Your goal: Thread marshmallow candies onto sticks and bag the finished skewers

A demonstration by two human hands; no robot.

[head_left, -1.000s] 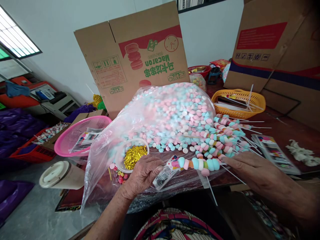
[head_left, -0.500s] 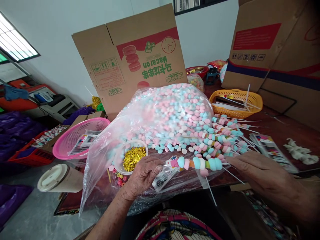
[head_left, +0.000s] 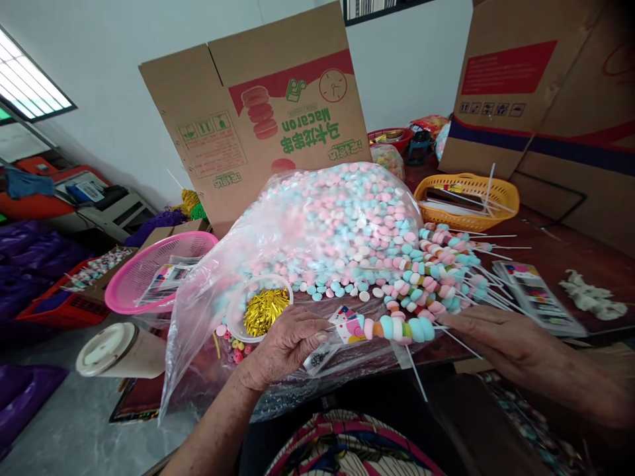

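Observation:
My left hand [head_left: 292, 337] is closed in a pinch on the end of a small clear plastic bag with a colourful printed part [head_left: 348, 326]. A marshmallow skewer [head_left: 421, 329], strung with blue, pink, orange and green pieces, has its left end inside this bag. On the right, my right hand [head_left: 510, 347] closes its fingers on the skewer's white stick. Below the bag lies another clear packet [head_left: 317, 360] with dark print. Behind my right hand several finished-looking skewers [head_left: 436, 277] lie piled, sticks pointing right.
A big clear bag of pink and blue marshmallows [head_left: 337, 218] spreads over the table. Gold twist ties [head_left: 265, 311] fill a white bowl. Around stand a pink basket [head_left: 116, 291], a yellow basket [head_left: 510, 198], a lidded cup [head_left: 143, 354], a carton [head_left: 193, 99] and stacked packets [head_left: 540, 301].
The skewer has slid left, deeper into the bag, so its end blue piece is now behind the print. My right hand has shifted slightly left with the stick.

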